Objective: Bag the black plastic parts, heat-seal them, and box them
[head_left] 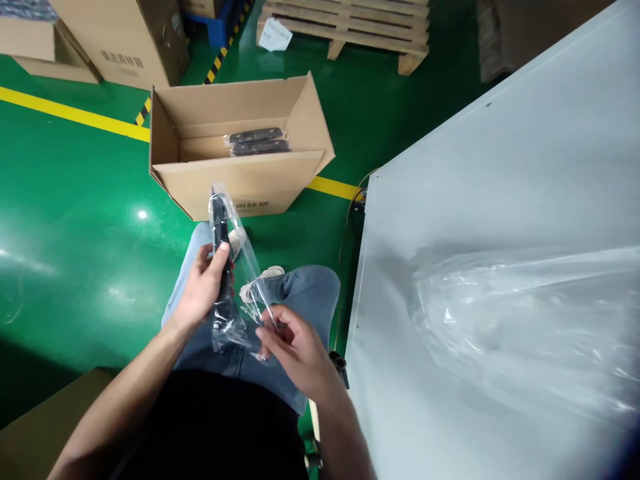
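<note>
My left hand (205,283) is wrapped round a long black part (220,223) inside a clear plastic bag. The part stands roughly lengthwise above my lap, its exact kind not clear. With fingers pinched, my right hand (290,343) grips the loose side of the clear plastic bag (247,257). Just beyond my hands, an open cardboard box (200,183) rests on the floor. Two similar bagged black parts (257,147) lie in it, toward its right side.
To the right is a grey-white tabletop (400,320) with a heap of clear plastic bags (525,313). A larger cardboard box (125,43) stands at the back left. A wooden pallet (345,23) lies at the back. Yellow tape (75,117) crosses the green floor.
</note>
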`<state>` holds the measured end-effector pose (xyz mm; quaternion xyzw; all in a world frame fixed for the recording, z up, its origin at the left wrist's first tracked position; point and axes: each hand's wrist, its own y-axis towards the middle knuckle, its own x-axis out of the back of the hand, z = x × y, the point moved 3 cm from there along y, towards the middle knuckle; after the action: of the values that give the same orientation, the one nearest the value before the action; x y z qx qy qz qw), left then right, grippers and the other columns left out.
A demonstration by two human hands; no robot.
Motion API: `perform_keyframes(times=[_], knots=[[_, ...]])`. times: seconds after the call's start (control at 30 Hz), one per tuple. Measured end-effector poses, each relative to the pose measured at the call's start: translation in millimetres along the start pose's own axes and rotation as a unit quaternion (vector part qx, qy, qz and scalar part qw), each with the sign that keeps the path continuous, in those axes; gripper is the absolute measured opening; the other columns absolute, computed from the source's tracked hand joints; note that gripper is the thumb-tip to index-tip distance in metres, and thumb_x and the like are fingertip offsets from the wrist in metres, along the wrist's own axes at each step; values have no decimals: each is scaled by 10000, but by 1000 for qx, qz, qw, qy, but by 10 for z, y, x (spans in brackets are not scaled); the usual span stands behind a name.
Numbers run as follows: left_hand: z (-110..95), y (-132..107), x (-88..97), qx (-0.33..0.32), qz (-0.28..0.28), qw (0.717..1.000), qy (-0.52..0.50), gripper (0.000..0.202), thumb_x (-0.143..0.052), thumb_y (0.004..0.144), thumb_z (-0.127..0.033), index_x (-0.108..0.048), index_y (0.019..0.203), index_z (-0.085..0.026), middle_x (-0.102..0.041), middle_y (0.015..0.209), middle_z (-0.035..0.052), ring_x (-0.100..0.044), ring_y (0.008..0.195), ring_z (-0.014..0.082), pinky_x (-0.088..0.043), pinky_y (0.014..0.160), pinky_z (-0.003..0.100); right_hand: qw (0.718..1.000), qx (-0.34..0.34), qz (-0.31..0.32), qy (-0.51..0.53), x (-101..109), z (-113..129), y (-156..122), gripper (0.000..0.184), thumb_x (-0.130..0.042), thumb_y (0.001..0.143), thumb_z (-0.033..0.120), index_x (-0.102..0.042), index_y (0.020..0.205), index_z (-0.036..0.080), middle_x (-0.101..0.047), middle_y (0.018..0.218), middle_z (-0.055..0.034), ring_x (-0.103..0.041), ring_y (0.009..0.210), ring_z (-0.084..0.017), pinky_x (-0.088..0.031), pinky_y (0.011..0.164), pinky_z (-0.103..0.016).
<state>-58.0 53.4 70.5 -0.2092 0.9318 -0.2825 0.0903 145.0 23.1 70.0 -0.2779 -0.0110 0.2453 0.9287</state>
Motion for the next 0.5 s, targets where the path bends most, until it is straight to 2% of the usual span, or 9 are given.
perform_keyframes(times=[0.07, 0.17, 0.23, 0.33, 0.4, 0.47, 0.5], knots=[[-11, 10, 52, 99, 61, 993, -33, 659, -729, 778, -802, -624, 945, -174, -622, 670, 19, -542, 479, 155, -437, 456, 276, 999, -6, 20, 35, 149, 13, 7, 339, -765, 902, 485, -609, 1041, 218, -574, 701, 68, -623, 578, -122, -533, 624, -286], [10, -5, 84, 175, 149, 971, -71, 776, -736, 693, -878, -692, 913, -135, -682, 699, 93, -619, 523, 198, -526, 499, 310, 996, -8, 56, 66, 312, -21, 15, 396, -828, 850, 507, -610, 1000, 213, -526, 709, 81, -581, 507, -95, -500, 543, -268], [46, -21, 79, 187, 179, 962, -82, 804, -719, 684, -901, -716, 907, -129, -682, 696, 99, -636, 544, 202, -554, 532, 315, 994, -5, 81, 70, 405, -84, 23, 404, -847, 835, 508, -604, 974, 216, -506, 722, 84, -559, 479, -81, -492, 517, -264], [98, -56, 60, 164, 164, 970, -69, 807, -678, 723, -904, -729, 942, -129, -641, 649, 65, -607, 510, 185, -510, 485, 285, 995, 27, 92, 33, 560, -151, 58, 481, -878, 798, 531, -646, 1088, 225, -567, 806, 45, -626, 583, -106, -545, 592, -277], [125, -107, 35, 137, 145, 979, -46, 801, -705, 733, -871, -725, 1041, -132, -642, 669, 46, -591, 496, 174, -471, 456, 266, 996, 79, 49, -4, 650, -99, 108, 643, -880, 774, 588, -640, 1257, 239, -656, 966, -34, -719, 834, -186, -607, 784, -338], [161, -184, -5, 119, 134, 984, -23, 818, -758, 721, -828, -696, 1178, -152, -651, 709, 25, -578, 508, 163, -457, 459, 257, 989, 136, -46, -25, 686, 48, 170, 735, -844, 792, 632, -589, 1371, 258, -679, 1152, -99, -717, 1072, -248, -594, 968, -403], [186, -230, -32, 116, 135, 984, -9, 834, -778, 715, -811, -678, 1232, -164, -651, 725, 14, -573, 524, 160, -461, 474, 257, 982, 156, -99, -32, 673, 146, 202, 731, -822, 812, 637, -571, 1391, 268, -677, 1196, -106, -710, 1110, -252, -588, 993, -411]])
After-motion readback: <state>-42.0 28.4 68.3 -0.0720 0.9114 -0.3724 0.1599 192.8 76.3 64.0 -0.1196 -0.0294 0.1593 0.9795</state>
